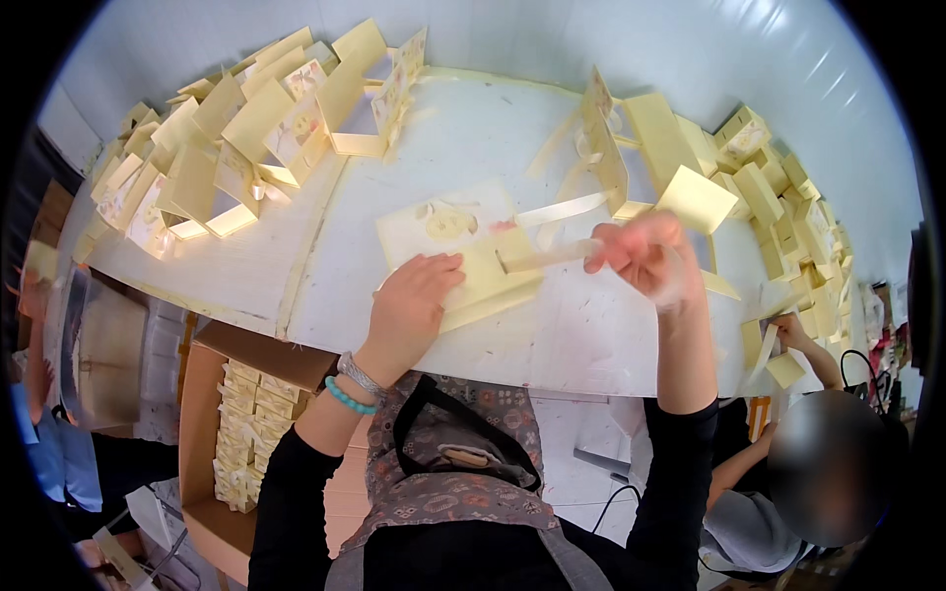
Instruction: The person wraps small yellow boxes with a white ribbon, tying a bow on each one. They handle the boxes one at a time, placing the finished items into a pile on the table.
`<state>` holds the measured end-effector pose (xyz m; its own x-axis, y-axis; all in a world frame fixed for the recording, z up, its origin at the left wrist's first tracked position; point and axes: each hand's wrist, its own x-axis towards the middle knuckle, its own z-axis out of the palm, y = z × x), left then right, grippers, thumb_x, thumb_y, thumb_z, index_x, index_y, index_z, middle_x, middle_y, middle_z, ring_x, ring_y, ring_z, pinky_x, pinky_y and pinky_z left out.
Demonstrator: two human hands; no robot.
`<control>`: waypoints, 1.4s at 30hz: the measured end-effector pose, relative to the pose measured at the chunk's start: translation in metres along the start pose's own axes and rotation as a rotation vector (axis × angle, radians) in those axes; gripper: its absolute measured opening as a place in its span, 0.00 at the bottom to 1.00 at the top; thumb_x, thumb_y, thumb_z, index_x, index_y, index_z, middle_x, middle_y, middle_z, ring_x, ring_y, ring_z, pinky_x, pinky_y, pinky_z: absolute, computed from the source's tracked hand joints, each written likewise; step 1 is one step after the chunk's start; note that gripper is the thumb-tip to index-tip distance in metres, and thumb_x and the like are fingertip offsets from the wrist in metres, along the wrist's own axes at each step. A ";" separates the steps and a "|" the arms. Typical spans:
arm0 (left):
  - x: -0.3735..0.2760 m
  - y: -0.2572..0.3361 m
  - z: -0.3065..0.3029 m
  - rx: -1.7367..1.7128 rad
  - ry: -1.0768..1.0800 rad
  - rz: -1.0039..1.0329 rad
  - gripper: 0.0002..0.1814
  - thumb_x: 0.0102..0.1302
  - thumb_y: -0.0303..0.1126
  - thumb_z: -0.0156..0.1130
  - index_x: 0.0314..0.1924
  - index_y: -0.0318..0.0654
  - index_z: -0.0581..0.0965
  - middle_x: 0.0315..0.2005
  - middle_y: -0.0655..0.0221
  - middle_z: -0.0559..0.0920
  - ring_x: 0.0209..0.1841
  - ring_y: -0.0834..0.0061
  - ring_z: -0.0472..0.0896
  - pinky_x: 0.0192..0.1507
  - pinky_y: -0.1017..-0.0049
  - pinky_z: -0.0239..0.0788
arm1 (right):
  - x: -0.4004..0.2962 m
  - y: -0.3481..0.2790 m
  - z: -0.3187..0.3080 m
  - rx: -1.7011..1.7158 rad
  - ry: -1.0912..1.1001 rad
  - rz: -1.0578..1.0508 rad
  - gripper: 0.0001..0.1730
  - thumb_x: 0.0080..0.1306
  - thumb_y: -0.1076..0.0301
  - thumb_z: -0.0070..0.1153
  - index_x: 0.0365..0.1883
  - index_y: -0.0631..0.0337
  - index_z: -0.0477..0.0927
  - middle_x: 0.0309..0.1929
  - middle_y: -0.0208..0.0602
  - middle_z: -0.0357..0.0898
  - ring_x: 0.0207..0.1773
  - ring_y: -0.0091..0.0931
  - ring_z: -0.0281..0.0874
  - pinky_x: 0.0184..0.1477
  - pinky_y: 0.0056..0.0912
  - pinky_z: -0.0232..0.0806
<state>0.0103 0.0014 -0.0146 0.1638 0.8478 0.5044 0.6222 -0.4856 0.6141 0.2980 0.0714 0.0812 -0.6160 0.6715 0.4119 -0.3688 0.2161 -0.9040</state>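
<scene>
A pale yellow cardboard gift box [485,284] lies opened out on the white table in front of me, its far panel printed with a flower-like design. My left hand [420,299] rests flat on its left part and holds it down; the thumb cannot be made out. From a slot in the box a cream satin ribbon [550,257] runs taut to the right. My right hand [639,255], raised and blurred by motion, pinches that ribbon's end. Another pale ribbon [565,209] stretches from the box's right side towards a standing box [607,151].
Opened boxes [255,125] crowd the table's left, and more boxes [794,221] are heaped at right. Below the front edge stands a carton [203,443] with rows of small beribboned boxes [251,428]. A co-worker's hand [791,330] handles a box at right; another person [63,451] is at left.
</scene>
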 end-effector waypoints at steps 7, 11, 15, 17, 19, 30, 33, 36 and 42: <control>0.007 -0.010 -0.011 0.275 -0.130 0.344 0.16 0.53 0.18 0.59 0.42 0.43 0.81 0.47 0.73 0.84 0.54 0.70 0.80 0.67 0.56 0.60 | -0.033 -0.051 -0.052 0.265 -0.064 -0.126 0.10 0.61 0.58 0.68 0.22 0.42 0.82 0.18 0.23 0.79 0.31 0.21 0.60 0.38 0.28 0.56; 0.009 -0.022 -0.026 -0.077 -0.287 0.179 0.08 0.63 0.24 0.58 0.42 0.41 0.80 0.47 0.70 0.84 0.53 0.70 0.81 0.66 0.54 0.62 | -0.049 -0.062 -0.081 0.211 -0.073 -0.050 0.13 0.61 0.56 0.68 0.20 0.45 0.82 0.20 0.26 0.80 0.30 0.20 0.68 0.41 0.27 0.56; 0.010 -0.006 -0.047 -1.184 0.083 -0.533 0.12 0.75 0.36 0.50 0.49 0.38 0.77 0.48 0.63 0.83 0.53 0.65 0.81 0.62 0.53 0.68 | -0.020 -0.057 -0.042 -0.253 -0.336 0.047 0.12 0.64 0.60 0.63 0.24 0.56 0.85 0.33 0.39 0.85 0.34 0.30 0.80 0.51 0.36 0.61; 0.014 -0.001 -0.056 -1.571 0.180 -0.528 0.18 0.78 0.41 0.46 0.54 0.36 0.74 0.49 0.59 0.82 0.54 0.63 0.80 0.60 0.53 0.71 | -0.013 -0.050 -0.027 -0.375 -0.445 0.162 0.13 0.63 0.60 0.62 0.24 0.59 0.85 0.35 0.42 0.86 0.36 0.32 0.80 0.49 0.36 0.63; 0.010 0.019 -0.062 -1.515 0.214 -0.502 0.18 0.77 0.40 0.47 0.56 0.35 0.73 0.50 0.57 0.82 0.54 0.62 0.80 0.62 0.52 0.70 | -0.008 -0.039 -0.019 -0.379 -0.403 0.161 0.16 0.65 0.60 0.60 0.22 0.60 0.84 0.33 0.43 0.85 0.35 0.32 0.80 0.45 0.35 0.65; 0.017 0.012 -0.049 -1.339 0.297 -0.527 0.22 0.78 0.42 0.46 0.55 0.27 0.72 0.43 0.52 0.83 0.46 0.62 0.84 0.54 0.63 0.76 | -0.005 -0.011 -0.003 -0.087 -0.098 0.090 0.26 0.75 0.50 0.46 0.28 0.64 0.80 0.21 0.32 0.77 0.24 0.23 0.71 0.33 0.26 0.63; 0.026 0.035 -0.072 -1.221 0.363 -0.405 0.22 0.78 0.42 0.46 0.56 0.27 0.73 0.41 0.55 0.84 0.44 0.64 0.85 0.52 0.65 0.77 | -0.004 -0.008 0.016 -0.261 0.004 0.181 0.20 0.74 0.56 0.51 0.34 0.67 0.81 0.30 0.35 0.81 0.29 0.24 0.75 0.35 0.27 0.67; 0.042 0.053 -0.099 -0.968 0.363 -0.264 0.22 0.78 0.41 0.47 0.56 0.27 0.74 0.37 0.61 0.84 0.40 0.71 0.84 0.50 0.69 0.77 | 0.006 -0.019 0.024 -0.238 0.078 0.045 0.15 0.71 0.61 0.56 0.39 0.68 0.81 0.34 0.37 0.82 0.34 0.24 0.78 0.40 0.28 0.70; 0.087 0.091 -0.098 -0.761 0.128 -0.260 0.19 0.75 0.35 0.52 0.59 0.31 0.74 0.22 0.82 0.61 0.25 0.90 0.60 0.27 0.84 0.51 | 0.044 -0.036 0.065 -0.299 0.156 -0.175 0.06 0.70 0.77 0.55 0.42 0.68 0.81 0.38 0.35 0.83 0.44 0.26 0.82 0.49 0.28 0.73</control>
<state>0.0066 0.0096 0.1446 -0.0319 0.9447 0.3262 -0.0701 -0.3277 0.9422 0.2394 0.0471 0.1389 -0.4393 0.7010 0.5618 -0.2254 0.5194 -0.8243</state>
